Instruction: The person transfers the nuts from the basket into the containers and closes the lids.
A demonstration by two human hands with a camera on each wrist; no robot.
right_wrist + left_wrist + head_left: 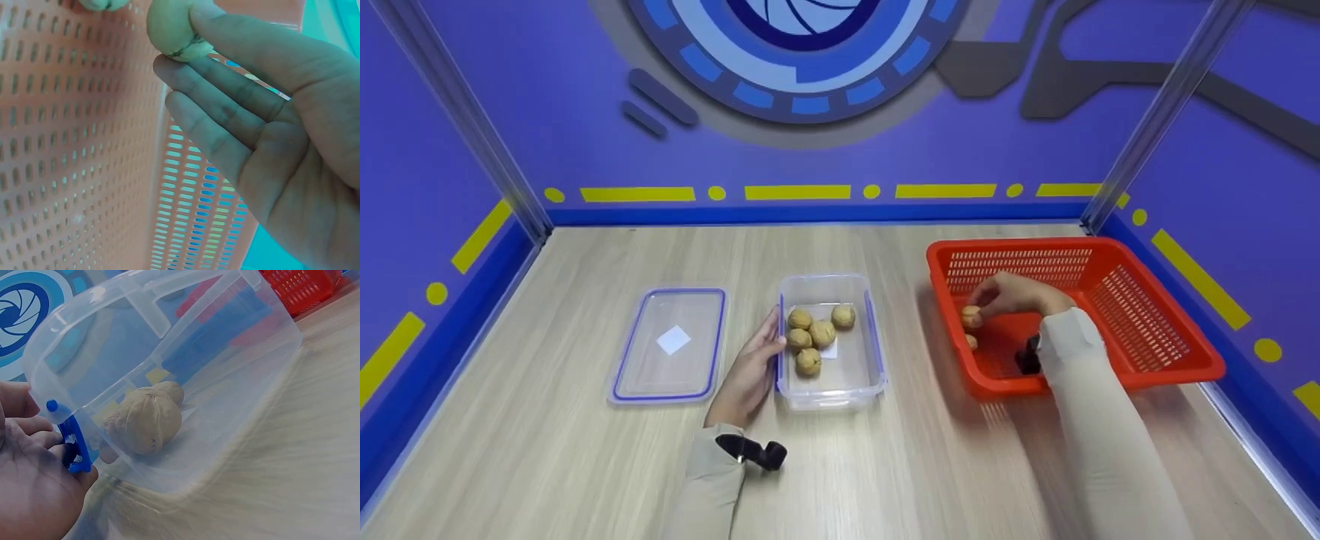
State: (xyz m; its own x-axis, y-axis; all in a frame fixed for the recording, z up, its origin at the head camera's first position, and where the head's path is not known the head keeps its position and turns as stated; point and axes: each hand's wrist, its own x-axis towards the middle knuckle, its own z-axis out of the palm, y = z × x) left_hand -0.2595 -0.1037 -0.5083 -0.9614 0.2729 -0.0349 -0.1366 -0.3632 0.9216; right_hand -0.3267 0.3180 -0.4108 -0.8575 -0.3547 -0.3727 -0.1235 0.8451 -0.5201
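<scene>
My right hand [1014, 293] is inside the red basket [1159, 367], with a walnut [971, 317] pinched between thumb and fingertips. In the right wrist view the same walnut [179, 31] shows a dark seam. A second walnut [972, 343] lies by the basket's left wall, partly hidden by the rim. My left hand [748, 373] grips the left side of a clear plastic container [829, 393], at its blue side latch [77, 444]. Several walnuts [823, 333] sit inside the container, mostly toward its left side.
The container's clear lid [673, 375], with a blue seal and a white square on it, lies flat to the left. Blue-purple panels [825, 169] close off the wooden table [877, 480] at the back and both sides.
</scene>
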